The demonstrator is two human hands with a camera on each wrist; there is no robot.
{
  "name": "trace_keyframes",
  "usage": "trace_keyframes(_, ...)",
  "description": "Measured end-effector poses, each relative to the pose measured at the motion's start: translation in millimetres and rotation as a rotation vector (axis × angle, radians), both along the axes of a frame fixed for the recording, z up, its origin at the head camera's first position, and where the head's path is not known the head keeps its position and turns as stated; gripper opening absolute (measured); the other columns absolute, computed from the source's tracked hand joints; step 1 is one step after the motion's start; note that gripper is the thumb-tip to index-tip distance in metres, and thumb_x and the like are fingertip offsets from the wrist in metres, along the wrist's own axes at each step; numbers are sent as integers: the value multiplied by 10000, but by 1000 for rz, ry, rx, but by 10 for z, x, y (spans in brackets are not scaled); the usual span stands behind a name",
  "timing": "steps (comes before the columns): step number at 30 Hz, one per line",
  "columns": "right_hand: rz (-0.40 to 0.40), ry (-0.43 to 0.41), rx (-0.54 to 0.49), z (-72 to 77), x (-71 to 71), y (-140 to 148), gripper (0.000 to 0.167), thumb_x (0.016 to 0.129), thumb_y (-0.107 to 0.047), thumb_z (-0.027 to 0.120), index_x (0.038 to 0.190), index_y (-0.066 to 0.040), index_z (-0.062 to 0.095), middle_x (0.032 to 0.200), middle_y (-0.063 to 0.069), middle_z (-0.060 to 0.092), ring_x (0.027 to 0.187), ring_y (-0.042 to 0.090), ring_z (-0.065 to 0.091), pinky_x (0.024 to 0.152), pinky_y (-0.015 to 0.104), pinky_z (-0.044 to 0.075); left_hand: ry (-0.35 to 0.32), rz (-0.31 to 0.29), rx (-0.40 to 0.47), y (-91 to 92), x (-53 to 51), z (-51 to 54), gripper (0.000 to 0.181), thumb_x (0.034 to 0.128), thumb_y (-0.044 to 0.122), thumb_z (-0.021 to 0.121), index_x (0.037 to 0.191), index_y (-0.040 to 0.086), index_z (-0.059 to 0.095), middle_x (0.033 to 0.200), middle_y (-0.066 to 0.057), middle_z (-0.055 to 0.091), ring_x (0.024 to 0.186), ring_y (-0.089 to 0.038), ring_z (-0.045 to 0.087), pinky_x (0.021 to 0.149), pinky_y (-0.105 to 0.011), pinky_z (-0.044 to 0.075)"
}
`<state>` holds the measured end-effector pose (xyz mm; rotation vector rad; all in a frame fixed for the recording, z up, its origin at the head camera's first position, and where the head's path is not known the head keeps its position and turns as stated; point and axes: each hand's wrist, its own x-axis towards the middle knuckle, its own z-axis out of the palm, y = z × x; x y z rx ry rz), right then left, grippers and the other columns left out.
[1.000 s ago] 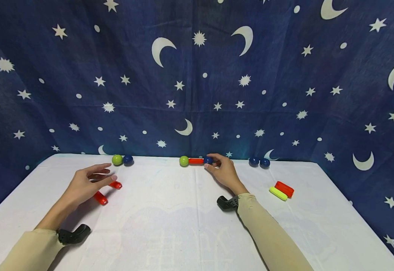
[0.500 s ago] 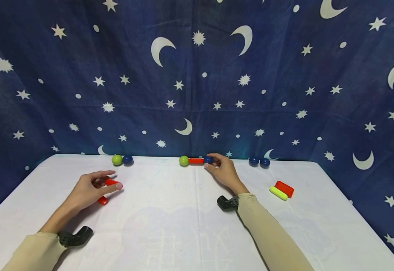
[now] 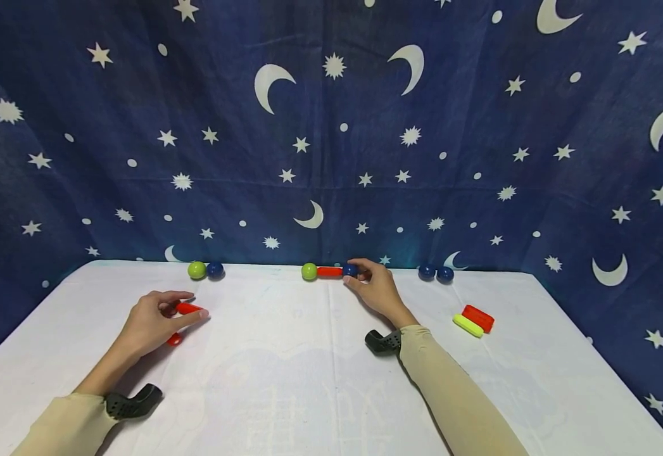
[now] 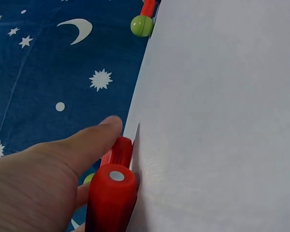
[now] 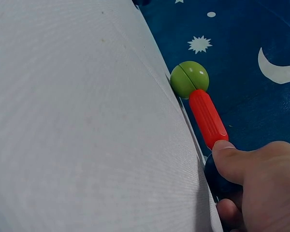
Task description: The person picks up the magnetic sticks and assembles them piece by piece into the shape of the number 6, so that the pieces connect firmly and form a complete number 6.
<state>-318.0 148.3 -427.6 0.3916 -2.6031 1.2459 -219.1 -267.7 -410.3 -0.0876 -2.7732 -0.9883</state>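
Note:
Near the back edge of the table, my right hand point(image 3: 378, 289) pinches a dark blue ball point(image 3: 350, 270) between thumb and fingers. The ball meets one end of a red rod point(image 3: 330, 272), and a green ball point(image 3: 309, 272) joins the other end. The right wrist view shows my thumb beside the lower end of this rod point(image 5: 208, 118). Further left, my left hand point(image 3: 150, 324) has its thumb and fingers round another red rod point(image 3: 189, 308); its fingertips are partly hidden. A nearer red rod point(image 4: 111, 198) with a pale disc in its end lies below that hand.
A green ball point(image 3: 197, 270) and a blue ball point(image 3: 215, 270) sit at the back left. Two blue balls point(image 3: 427, 272) are at the back right. A red rod point(image 3: 478, 318) and a yellow rod point(image 3: 468, 325) lie side by side at right. A starry blue cloth point(image 3: 331, 126) hangs behind.
My left hand has moved down and slightly right onto the further red rod, its thumb and index finger drawing closer together. The right hand has stayed on the blue ball.

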Motion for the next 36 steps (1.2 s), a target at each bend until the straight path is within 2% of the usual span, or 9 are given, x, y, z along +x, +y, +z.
trace_keyframes(4, -2, -3, -1, -5, -7, 3, 391, 916, -165, 768, 1290, -90, 684, 1010, 89, 662, 878, 209, 575, 776, 345, 471, -2, 8, -10, 13, 3, -5, 588, 837, 382, 841, 1221, -39, 696, 1012, -162, 613, 906, -284, 486, 676, -307, 439)
trace_keyframes(11, 3, -5, -1, 6, 1, 1, 399, 917, -157, 766, 1297, -74, 676, 1025, 90, 667, 889, 201, 577, 788, 351, 479, -17, 21, -7, 24, 10, -10, 559, 859, 340, 824, 1218, -64, 685, 1121, -253, 613, 969, -340, 540, 727, -280, 503)
trace_keyframes(16, -4, -15, 0, 14, 4, -8, 397, 919, -162, 766, 1298, -84, 678, 1036, 93, 666, 895, 205, 579, 793, 350, 482, 10, 14, 30, 13, 10, 24, 536, 855, 276, 831, 1223, -83, 678, 1024, -202, 668, 888, -288, 556, 628, -218, 481)
trace_keyframes(19, -6, -22, -2, 15, 2, -14, 393, 921, -161, 766, 1297, -89, 680, 1036, 94, 662, 898, 211, 576, 795, 346, 480, 8, 19, 76, -1, 20, 67, 548, 863, 264, 825, 1254, -85, 660, 996, -181, 688, 872, -265, 566, 595, -221, 464)
trace_keyframes(23, -4, -22, -7, 15, 5, -16, 394, 918, -154, 766, 1296, -85, 680, 1032, 93, 664, 894, 206, 576, 794, 342, 481, -31, 33, 130, -27, 45, 127, 612, 884, 321, 806, 1324, -63, 622, 1090, -221, 692, 940, -294, 621, 633, -214, 470)
trace_keyframes(27, -4, -25, -11, 18, 12, -15, 399, 914, -154, 771, 1297, -89, 681, 1032, 92, 667, 892, 206, 576, 794, 344, 481, -81, 34, 166, -47, 56, 183, 673, 901, 400, 777, 1383, -30, 589, 1238, -261, 653, 1072, -370, 647, 737, -222, 475)
trace_keyframes(30, -7, -25, -11, 18, 12, -18, 399, 913, -156, 773, 1296, -89, 681, 1025, 89, 661, 891, 205, 574, 789, 341, 479, -114, 29, 190, -56, 57, 209, 699, 914, 429, 755, 1420, -12, 560, 1299, -270, 622, 1137, -400, 631, 854, -329, 496)
trace_keyframes(33, -11, -23, -6, 18, 13, -19, 400, 912, -161, 774, 1294, -86, 682, 1025, 85, 659, 890, 201, 576, 784, 338, 480, -141, 9, 222, -64, 55, 218, 708, 927, 416, 744, 1454, -3, 525, 1330, -274, 597, 1168, -412, 608, 882, -403, 500)
trace_keyframes(36, -10, -24, -8, 19, 16, -18, 401, 912, -164, 776, 1295, -91, 683, 1033, 87, 662, 892, 203, 578, 787, 341, 480, -167, -16, 279, -53, 55, 226, 693, 936, 364, 745, 1482, 15, 498, 1370, -269, 565, 1206, -403, 572, 853, -303, 511)
